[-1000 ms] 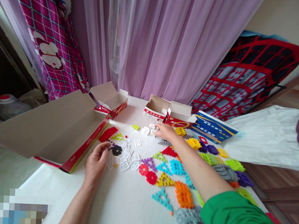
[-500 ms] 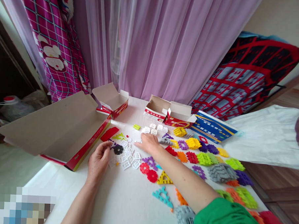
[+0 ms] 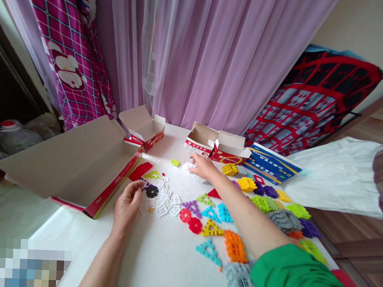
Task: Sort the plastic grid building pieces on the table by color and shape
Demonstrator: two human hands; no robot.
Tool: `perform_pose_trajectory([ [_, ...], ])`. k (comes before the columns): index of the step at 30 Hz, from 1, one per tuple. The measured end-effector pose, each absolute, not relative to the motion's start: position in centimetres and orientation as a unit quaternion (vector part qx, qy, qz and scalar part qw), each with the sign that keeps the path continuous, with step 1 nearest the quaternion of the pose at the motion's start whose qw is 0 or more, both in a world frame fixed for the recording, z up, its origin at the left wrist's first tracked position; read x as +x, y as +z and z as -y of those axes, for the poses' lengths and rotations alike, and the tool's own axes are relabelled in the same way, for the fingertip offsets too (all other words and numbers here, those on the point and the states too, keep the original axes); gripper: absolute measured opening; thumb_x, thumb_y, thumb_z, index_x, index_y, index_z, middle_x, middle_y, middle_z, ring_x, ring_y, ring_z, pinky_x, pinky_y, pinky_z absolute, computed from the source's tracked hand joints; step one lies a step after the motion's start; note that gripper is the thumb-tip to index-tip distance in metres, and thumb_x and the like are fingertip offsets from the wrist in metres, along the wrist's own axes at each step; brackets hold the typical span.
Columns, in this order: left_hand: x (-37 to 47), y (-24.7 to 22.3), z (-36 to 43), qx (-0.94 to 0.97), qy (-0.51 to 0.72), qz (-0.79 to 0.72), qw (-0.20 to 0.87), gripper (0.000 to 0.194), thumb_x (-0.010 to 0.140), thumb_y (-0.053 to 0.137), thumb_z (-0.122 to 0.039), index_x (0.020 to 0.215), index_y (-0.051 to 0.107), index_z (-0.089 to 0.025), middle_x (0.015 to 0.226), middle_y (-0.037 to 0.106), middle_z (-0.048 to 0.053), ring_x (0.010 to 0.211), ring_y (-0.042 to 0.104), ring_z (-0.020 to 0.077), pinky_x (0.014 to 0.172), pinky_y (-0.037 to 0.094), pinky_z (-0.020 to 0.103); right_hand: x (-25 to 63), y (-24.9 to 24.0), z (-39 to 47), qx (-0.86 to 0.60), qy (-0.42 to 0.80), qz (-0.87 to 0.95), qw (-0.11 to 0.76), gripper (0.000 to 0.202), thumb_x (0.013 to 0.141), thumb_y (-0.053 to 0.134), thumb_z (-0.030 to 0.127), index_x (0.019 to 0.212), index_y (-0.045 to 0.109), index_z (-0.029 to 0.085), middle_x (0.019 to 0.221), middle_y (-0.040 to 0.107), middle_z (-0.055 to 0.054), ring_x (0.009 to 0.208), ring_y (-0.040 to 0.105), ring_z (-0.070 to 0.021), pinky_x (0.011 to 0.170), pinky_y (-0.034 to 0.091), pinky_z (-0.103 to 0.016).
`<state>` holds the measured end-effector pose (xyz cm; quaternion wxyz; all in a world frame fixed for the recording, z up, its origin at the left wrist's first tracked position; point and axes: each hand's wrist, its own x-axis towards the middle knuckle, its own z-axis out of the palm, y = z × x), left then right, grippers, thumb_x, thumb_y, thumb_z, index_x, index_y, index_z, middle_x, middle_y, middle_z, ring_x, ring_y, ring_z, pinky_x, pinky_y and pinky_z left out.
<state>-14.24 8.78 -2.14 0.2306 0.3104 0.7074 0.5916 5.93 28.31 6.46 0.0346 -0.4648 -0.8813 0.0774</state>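
My right hand (image 3: 203, 166) reaches over the back of the table, its fingertips closed around a small white window piece (image 3: 188, 166). Other white pieces there are hidden by the hand. On the left, my left hand (image 3: 129, 203) rests with curled fingers beside a loose pile of white window pieces (image 3: 165, 203); what its fingertips pinch, if anything, is too small to make out. A black toothed disc (image 3: 151, 191) lies at that pile's edge. Two red discs (image 3: 194, 225) and a purple piece (image 3: 191, 208) are just right of the pile.
A large open red box (image 3: 113, 190) stands at the left, with smaller open boxes (image 3: 153, 137) (image 3: 231, 153) along the back. Colourful interlocking pieces (image 3: 247, 185) cover the table's right side. A blue box panel (image 3: 271, 164) leans behind them.
My right hand has moved back and to the right, from near the white pile to the white pieces at the back. My left hand has hardly moved.
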Motion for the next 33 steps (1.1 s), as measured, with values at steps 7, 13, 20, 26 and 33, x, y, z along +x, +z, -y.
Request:
perform_pose_trajectory([
  [7,-14.2,-2.0,-8.7,0.314,0.593,-0.706,0.227,0.034,0.076,0.053,-0.043,0.099,0.067,-0.023,0.104,0.073,0.006,0.098,0.067,0.0228,0.093,0.048,0.036,5.8,5.9,-30.9,-0.440,0.067,0.896,0.007,0.046,0.076,0.066,0.027,0.121,0.056,0.022,0.112,0.068,-0.004,0.099,0.062,-0.0204,0.079,0.043,-0.028],
  [13,-14.1,-1.9,-8.6,0.310,0.592,-0.707,0.230,0.034,0.076,0.053,-0.044,0.099,0.067,-0.022,0.104,0.073,0.006,0.099,0.066,0.0231,0.094,0.047,0.038,5.6,5.8,-31.2,-0.429,0.065,0.901,-0.002,0.044,0.078,0.066,0.026,0.120,0.057,0.021,0.114,0.067,-0.005,0.099,0.062,-0.0196,0.080,0.044,-0.027],
  [20,-14.3,-2.5,-8.8,0.312,0.609,-0.694,0.224,0.033,0.076,0.054,-0.041,0.099,0.067,-0.021,0.103,0.073,0.006,0.096,0.067,0.0220,0.095,0.048,0.038,4.8,6.4,-29.3,-0.407,0.043,0.912,0.022,0.031,0.085,0.059,0.022,0.116,0.062,0.020,0.118,0.065,-0.007,0.102,0.062,-0.0207,0.086,0.044,-0.030],
  [26,-14.5,-2.4,-8.9,0.301,0.633,-0.681,0.214,0.030,0.076,0.051,-0.036,0.095,0.067,-0.019,0.097,0.073,0.006,0.088,0.068,0.0197,0.086,0.053,0.035,-0.6,4.4,-24.2,-0.273,0.113,0.952,0.083,0.033,0.088,0.061,0.031,0.120,0.063,0.023,0.123,0.064,-0.006,0.111,0.058,-0.0206,0.095,0.043,-0.033],
  [33,-14.6,-2.8,-8.9,0.352,0.609,-0.693,0.159,0.030,0.081,0.048,-0.037,0.098,0.065,-0.018,0.099,0.073,0.008,0.093,0.068,0.0212,0.088,0.052,0.035,-2.9,2.0,-21.9,-0.186,0.126,0.973,0.047,0.038,0.082,0.067,0.036,0.119,0.066,0.030,0.133,0.058,-0.005,0.120,0.054,-0.0247,0.100,0.042,-0.041],
])
